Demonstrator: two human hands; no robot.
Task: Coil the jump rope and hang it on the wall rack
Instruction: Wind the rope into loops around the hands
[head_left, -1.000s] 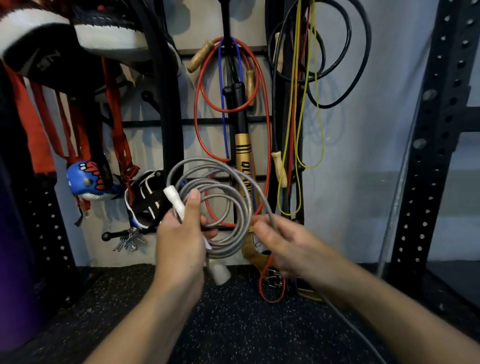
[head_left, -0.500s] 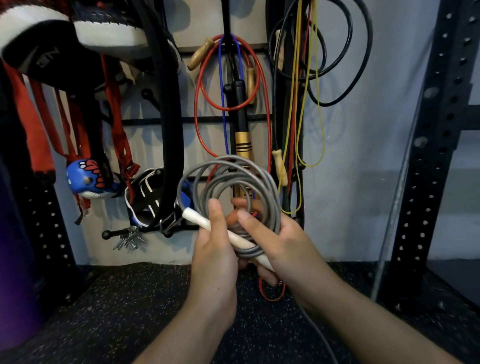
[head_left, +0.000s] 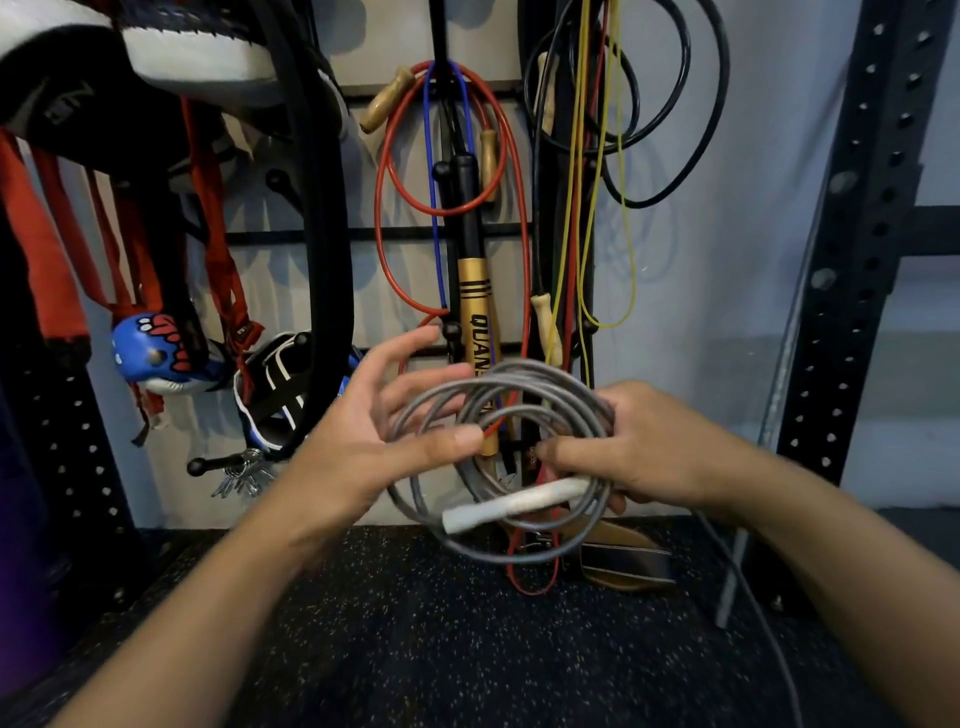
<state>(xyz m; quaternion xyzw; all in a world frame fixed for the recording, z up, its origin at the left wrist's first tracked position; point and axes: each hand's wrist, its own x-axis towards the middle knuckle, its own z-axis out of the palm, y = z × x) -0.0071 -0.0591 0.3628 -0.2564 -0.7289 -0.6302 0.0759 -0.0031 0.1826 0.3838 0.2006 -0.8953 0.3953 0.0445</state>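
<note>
The right hand (head_left: 644, 447) pinches the grey jump rope coil (head_left: 511, 457) and white handle (head_left: 514, 503) together so loops stay stacked; the left hand (head_left: 374, 431), fingers spread, only steadies it.

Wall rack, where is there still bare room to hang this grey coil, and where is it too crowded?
Free: the black-knobbed peg just above the left hand, and the peg between the red straps and the red rope. Crowded: the top centre hook with red and blue ropes, and the yellow and black cords to its right.
</note>
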